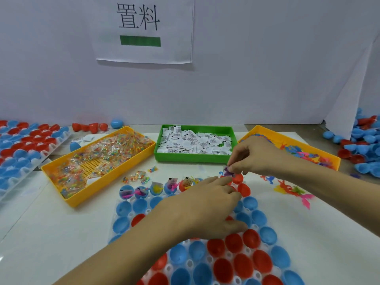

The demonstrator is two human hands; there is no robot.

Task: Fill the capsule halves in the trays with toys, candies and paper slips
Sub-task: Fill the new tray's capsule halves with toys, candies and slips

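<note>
A clear tray [232,256] in front of me holds blue and red capsule halves. Several halves in its far row [156,188] carry toys, candy and slips. My right hand [253,155] pinches a small purple toy [227,172] just above a red half [238,178] at the far row's right end. My left hand [209,204] lies palm down over the tray's middle, fingertips near the far row; whether it holds anything is hidden. Loose candy packets [138,176] lie beyond the tray.
A yellow bin of candy packets [98,161] stands at left, a green bin of paper slips [195,144] in the middle, a yellow bin of toys [292,149] at right. Loose toys [292,190] lie at right. Another capsule tray [22,149] and loose halves [364,145] flank the table.
</note>
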